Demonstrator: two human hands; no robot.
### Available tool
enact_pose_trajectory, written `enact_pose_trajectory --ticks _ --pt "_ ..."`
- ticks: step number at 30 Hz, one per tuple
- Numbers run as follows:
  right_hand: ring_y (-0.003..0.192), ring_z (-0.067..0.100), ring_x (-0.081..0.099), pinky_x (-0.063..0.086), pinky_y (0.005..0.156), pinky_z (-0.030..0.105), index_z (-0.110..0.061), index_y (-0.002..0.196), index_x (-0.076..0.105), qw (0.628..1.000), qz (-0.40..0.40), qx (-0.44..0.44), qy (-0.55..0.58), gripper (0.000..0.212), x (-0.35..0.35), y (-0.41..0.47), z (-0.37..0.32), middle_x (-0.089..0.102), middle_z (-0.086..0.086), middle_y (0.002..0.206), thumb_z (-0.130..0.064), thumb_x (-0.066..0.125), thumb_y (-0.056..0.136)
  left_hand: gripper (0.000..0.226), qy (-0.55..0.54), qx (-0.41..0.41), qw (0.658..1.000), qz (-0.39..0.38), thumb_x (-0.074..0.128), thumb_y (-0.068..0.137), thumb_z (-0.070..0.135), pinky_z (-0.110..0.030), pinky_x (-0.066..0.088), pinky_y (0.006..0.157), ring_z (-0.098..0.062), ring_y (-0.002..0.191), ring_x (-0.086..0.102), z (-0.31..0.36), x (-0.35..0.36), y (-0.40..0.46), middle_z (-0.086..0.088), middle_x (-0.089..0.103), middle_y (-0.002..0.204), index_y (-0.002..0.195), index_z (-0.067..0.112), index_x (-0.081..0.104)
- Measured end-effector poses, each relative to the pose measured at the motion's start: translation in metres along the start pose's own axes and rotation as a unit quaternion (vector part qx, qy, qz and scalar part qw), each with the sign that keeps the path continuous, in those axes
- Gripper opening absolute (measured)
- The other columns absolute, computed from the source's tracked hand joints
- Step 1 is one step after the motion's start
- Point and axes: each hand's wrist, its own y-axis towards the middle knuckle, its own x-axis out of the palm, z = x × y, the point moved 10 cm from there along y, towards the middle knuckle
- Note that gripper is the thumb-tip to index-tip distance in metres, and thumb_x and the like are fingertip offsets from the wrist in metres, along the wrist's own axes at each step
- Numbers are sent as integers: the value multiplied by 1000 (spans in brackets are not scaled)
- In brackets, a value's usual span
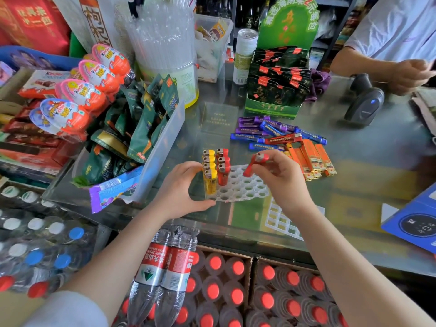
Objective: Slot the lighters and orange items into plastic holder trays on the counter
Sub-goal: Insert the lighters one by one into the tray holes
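Note:
A white plastic holder tray (245, 188) with round holes lies on the glass counter. Several yellow lighters (209, 172) and red lighters (223, 167) stand upright in its left rows. My left hand (182, 187) grips the tray's left front corner, thumb along the front edge. My right hand (279, 175) holds one red lighter (256, 162) tilted above the tray's empty holes. Orange items (311, 159) lie in a flat row just behind my right hand. A second white tray (280, 220) with square slots lies under my right wrist.
Purple, blue and red slim lighters (273, 133) lie loose behind the orange ones. A clear bin of green packets (141, 128) stands left of the tray. A green display box (276, 88), a barcode scanner (364, 102) and another person's hand (410, 74) are behind.

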Motion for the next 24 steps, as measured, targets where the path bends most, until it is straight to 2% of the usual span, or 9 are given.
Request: enact_pose_trajectory --ticks 2,5,8,10,13,15,19,21,24 --pt "71 8 65 48 61 16 -28 88 61 999 -32 -8 9 19 10 -8 -4 72 -9 76 -9 62 83 71 2 2 1000 -1 74 64 48 -25 27 97 -11 118 37 1 0 0 5 46 128 124 21 48" --pt "72 4 65 51 67 19 -34 86 61 999 -48 -21 -3 27 20 -14 -6 70 -9 78 -7 62 83 71 6 4 1000 1 73 64 48 -24 26 97 -12 118 37 2 1 -1 5 46 128 125 20 48" --pt "72 -3 64 47 66 10 -40 85 60 998 -51 -46 -8 37 28 -17 -10 67 -7 84 -3 62 83 71 9 5 1000 0 73 65 48 -25 26 99 -12 119 37 2 1 -1 4 46 129 124 20 48" --pt "73 -2 64 47 67 10 -42 85 61 996 -62 -68 -18 40 34 -19 -13 65 -10 86 -2 62 82 70 9 6 1000 1 73 65 48 -27 27 100 -13 119 38 3 1 -1 4 46 129 124 19 48" --pt "72 -1 64 50 68 14 -29 93 66 994 -68 -79 -45 29 42 -19 -11 61 -18 88 -2 64 80 71 10 8 1000 1 72 65 48 -29 28 100 -14 119 38 4 1 -1 3 46 129 125 19 48" --pt "71 0 62 49 66 13 -21 99 68 991 -63 -95 -76 26 44 -18 -12 61 -16 87 -3 65 79 71 11 8 1000 3 72 65 48 -29 28 100 -13 119 38 3 1 -1 3 47 129 125 19 48" --pt "68 1 61 45 61 9 -28 96 62 991 -36 -95 -87 29 40 -17 -12 61 -19 79 -6 67 79 70 13 9 1000 5 73 65 47 -26 27 98 -13 118 38 4 1 -1 3 47 128 125 19 49" --pt "68 -4 59 42 59 7 -24 95 61 991 -23 -87 -98 23 38 -14 -9 60 -22 76 -7 67 79 70 14 9 1000 5 73 65 48 -25 26 97 -13 118 38 4 1 -1 3 47 128 124 19 49" --pt "70 -8 56 44 59 10 -16 95 61 986 -33 -88 -140 17 41 -11 -9 60 -16 79 -10 67 80 70 13 11 1000 7 71 64 49 -25 27 96 -13 117 38 4 1 -1 3 47 127 124 19 49"
